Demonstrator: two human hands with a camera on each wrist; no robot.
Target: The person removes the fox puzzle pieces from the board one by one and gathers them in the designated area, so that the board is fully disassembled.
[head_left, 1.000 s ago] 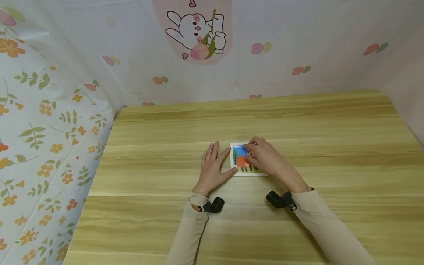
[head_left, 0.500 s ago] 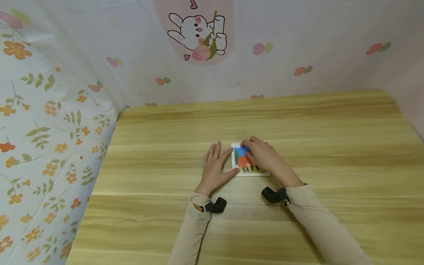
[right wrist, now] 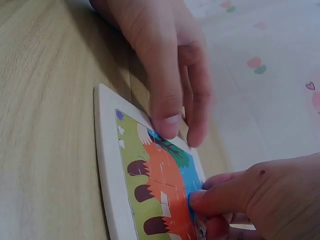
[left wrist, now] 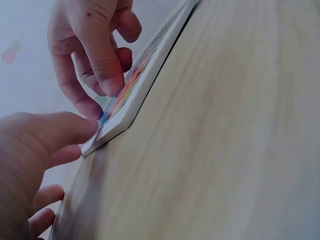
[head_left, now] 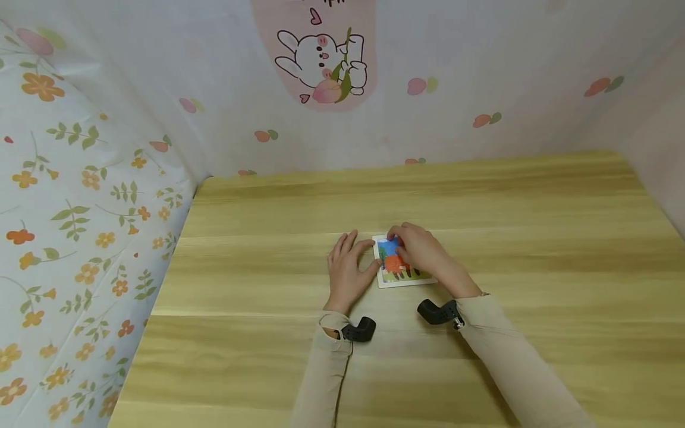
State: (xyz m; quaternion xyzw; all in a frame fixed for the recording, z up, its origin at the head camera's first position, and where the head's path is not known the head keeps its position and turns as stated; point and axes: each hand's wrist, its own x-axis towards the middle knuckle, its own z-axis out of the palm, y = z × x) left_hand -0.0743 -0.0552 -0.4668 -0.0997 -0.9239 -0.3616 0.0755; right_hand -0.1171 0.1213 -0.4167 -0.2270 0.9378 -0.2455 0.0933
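Observation:
A small jigsaw puzzle (head_left: 395, 265) with a white frame lies on the table; it pictures an orange fox on grass under a blue sky. My left hand (head_left: 346, 276) spreads at its left side, the index finger by the upper left corner and the thumb (left wrist: 70, 129) against the edge. Over the upper part of the picture, my right hand (head_left: 425, 252) has its thumb and index finger bent down onto the blue area. I cannot tell whether a piece is pinched there. The right wrist view shows the fox's dark feet and thin seams between pieces, while my right hand (right wrist: 272, 192) hides the far end.
The wood-grain table (head_left: 257, 345) reaches out on all sides of the puzzle. A white cloth with a rabbit print (head_left: 326, 65) hangs behind it, and a flowered cloth (head_left: 80, 238) hangs at the left. Black camera mounts (head_left: 361, 330) sit on both wrists.
My right hand has slid left across the picture, and my left thumb has moved up from the lower left corner to the left edge. The puzzle has turned slightly counterclockwise.

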